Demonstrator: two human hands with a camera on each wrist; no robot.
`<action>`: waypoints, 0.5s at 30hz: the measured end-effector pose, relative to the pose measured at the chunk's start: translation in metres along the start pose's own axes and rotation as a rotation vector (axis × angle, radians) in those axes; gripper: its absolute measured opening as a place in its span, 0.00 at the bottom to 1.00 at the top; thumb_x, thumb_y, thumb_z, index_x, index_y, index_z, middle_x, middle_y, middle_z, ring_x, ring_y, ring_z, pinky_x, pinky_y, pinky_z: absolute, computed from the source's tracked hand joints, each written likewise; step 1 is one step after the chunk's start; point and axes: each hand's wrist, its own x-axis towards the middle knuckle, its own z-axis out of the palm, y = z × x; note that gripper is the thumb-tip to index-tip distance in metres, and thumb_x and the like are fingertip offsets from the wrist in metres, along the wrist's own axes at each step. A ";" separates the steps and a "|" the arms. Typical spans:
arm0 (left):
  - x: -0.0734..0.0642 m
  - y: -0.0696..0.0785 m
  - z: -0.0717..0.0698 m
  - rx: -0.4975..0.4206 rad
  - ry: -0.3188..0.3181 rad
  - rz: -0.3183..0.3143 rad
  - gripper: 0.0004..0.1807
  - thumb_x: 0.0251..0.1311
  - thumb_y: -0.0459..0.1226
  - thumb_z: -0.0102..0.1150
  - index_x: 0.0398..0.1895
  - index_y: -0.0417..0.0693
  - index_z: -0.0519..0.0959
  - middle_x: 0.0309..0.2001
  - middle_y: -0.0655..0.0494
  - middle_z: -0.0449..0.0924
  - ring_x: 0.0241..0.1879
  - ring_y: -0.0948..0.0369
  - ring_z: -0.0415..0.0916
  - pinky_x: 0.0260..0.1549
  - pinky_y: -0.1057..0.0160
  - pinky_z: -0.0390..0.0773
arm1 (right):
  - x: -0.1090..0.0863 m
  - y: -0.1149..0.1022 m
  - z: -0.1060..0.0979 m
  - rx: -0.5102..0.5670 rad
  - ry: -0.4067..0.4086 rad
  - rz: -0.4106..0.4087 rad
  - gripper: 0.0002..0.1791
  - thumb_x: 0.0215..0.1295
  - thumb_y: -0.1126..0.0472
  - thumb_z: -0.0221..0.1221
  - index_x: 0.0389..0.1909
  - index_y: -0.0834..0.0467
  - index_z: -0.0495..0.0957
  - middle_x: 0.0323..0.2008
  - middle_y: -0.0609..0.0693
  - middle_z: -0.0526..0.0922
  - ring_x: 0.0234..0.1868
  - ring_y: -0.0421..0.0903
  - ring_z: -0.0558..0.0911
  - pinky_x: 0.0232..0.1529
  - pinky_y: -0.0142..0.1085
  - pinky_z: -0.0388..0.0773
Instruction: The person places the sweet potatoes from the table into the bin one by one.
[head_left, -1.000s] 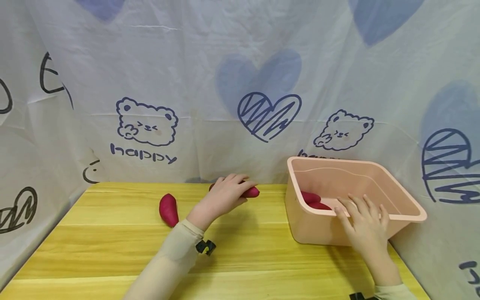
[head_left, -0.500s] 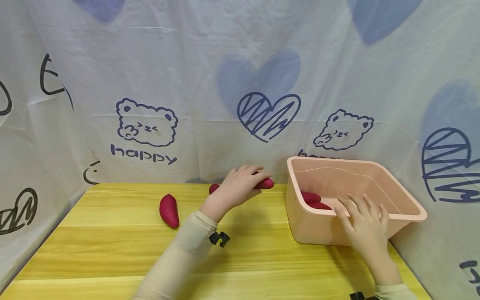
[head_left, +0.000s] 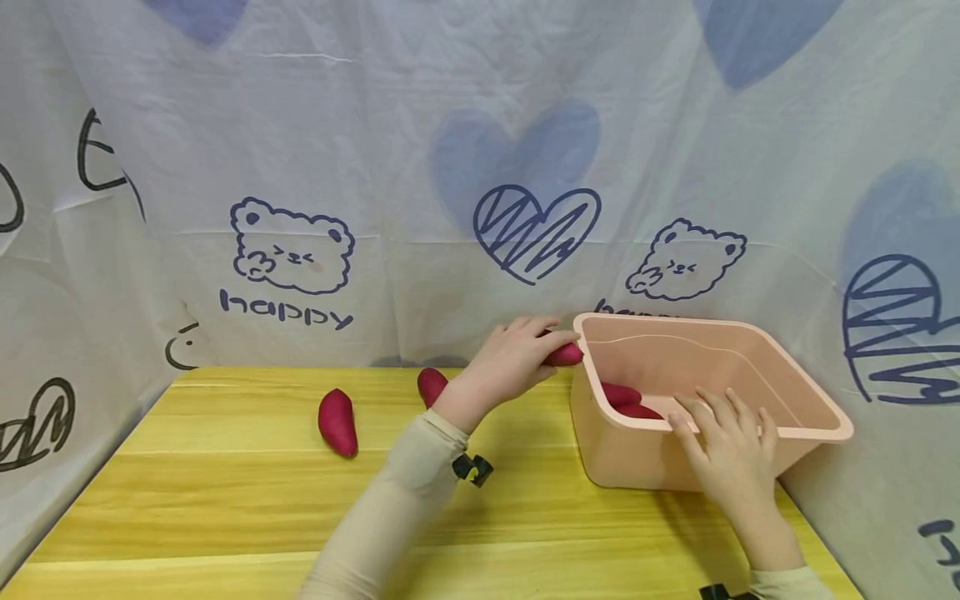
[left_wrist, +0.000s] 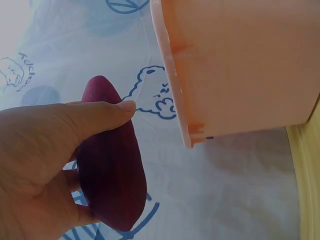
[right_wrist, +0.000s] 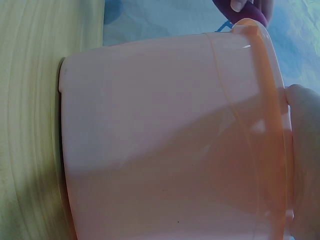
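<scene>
Near the right edge of the yellow, wood-grained desk [head_left: 225, 492], the bare right grip [head_left: 727, 454] is rested on the near rim of a deep, pale pink plastic tub [head_left: 637, 458]; its fingers are spread loosely over that rim with nothing pinched, probably so that the tub is steadied. Inside, by the tub's left wall, two crimson, smooth, sweet-potato-shaped roots [head_left: 621, 394] are lodged, partly hidden by the near wall; rolling is presumably checked by the sides.

Toward the desk's left edge, a lone crimson, tapered root [head_left: 337, 423] is laid flat, its curved form perhaps helping it to lie still. Beyond it, near the far edge, another crimson, rounded root [head_left: 432, 385] is partly covered by the left forearm.

Beside the tub's left rim, off the desk, a dark purple-red, tapered root [left_wrist: 115, 170] is gripped between thumb and fingers by the left grip [head_left: 517, 358]; its lower end is left free, and a gap from the tub is shown in the left wrist view, perhaps so that the rim is not knocked. Behind the far edge, a white cloth with blue hearts [head_left: 405, 167] is hung, apparently as a backdrop
</scene>
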 end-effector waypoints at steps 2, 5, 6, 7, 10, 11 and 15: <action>0.005 0.004 0.002 0.002 0.011 0.011 0.26 0.65 0.47 0.59 0.66 0.66 0.71 0.66 0.56 0.71 0.63 0.53 0.70 0.55 0.49 0.75 | -0.001 0.000 0.000 -0.001 0.001 -0.001 0.22 0.74 0.43 0.45 0.58 0.50 0.75 0.63 0.61 0.72 0.67 0.67 0.61 0.66 0.69 0.41; 0.012 0.011 0.005 0.014 0.018 0.025 0.26 0.65 0.48 0.59 0.66 0.65 0.70 0.66 0.56 0.71 0.62 0.54 0.71 0.55 0.50 0.75 | -0.001 0.000 0.000 -0.003 0.004 -0.002 0.22 0.74 0.43 0.45 0.58 0.50 0.75 0.62 0.61 0.72 0.67 0.67 0.61 0.66 0.68 0.41; 0.014 0.012 0.007 0.015 0.016 0.028 0.26 0.65 0.48 0.58 0.67 0.65 0.70 0.66 0.57 0.71 0.62 0.54 0.71 0.55 0.50 0.75 | -0.002 0.000 0.000 -0.003 0.005 -0.003 0.23 0.74 0.43 0.45 0.58 0.51 0.75 0.62 0.61 0.72 0.67 0.67 0.61 0.66 0.68 0.41; 0.017 0.014 0.008 0.014 0.015 0.030 0.26 0.65 0.48 0.59 0.67 0.66 0.70 0.66 0.57 0.70 0.63 0.54 0.71 0.56 0.50 0.75 | -0.002 0.001 0.000 -0.003 0.008 -0.003 0.23 0.74 0.43 0.45 0.58 0.51 0.75 0.62 0.60 0.72 0.67 0.67 0.61 0.66 0.68 0.41; 0.024 0.019 0.010 0.005 0.011 0.031 0.27 0.65 0.47 0.59 0.67 0.66 0.69 0.67 0.57 0.69 0.64 0.54 0.69 0.57 0.50 0.74 | -0.001 0.001 0.000 -0.007 0.012 -0.003 0.22 0.74 0.43 0.45 0.58 0.50 0.75 0.62 0.60 0.72 0.67 0.66 0.61 0.67 0.68 0.41; 0.026 0.021 0.011 0.002 0.012 0.031 0.27 0.65 0.47 0.58 0.68 0.66 0.69 0.68 0.58 0.69 0.64 0.54 0.69 0.57 0.50 0.73 | -0.001 0.002 0.000 -0.008 0.011 -0.003 0.23 0.74 0.43 0.45 0.58 0.50 0.75 0.62 0.60 0.72 0.68 0.66 0.61 0.67 0.68 0.41; 0.034 0.026 0.017 0.000 0.026 0.032 0.27 0.66 0.47 0.57 0.69 0.67 0.68 0.68 0.58 0.68 0.65 0.55 0.68 0.58 0.50 0.72 | -0.001 0.001 0.000 -0.010 0.003 0.001 0.23 0.74 0.42 0.45 0.58 0.50 0.75 0.63 0.60 0.72 0.68 0.66 0.61 0.67 0.68 0.41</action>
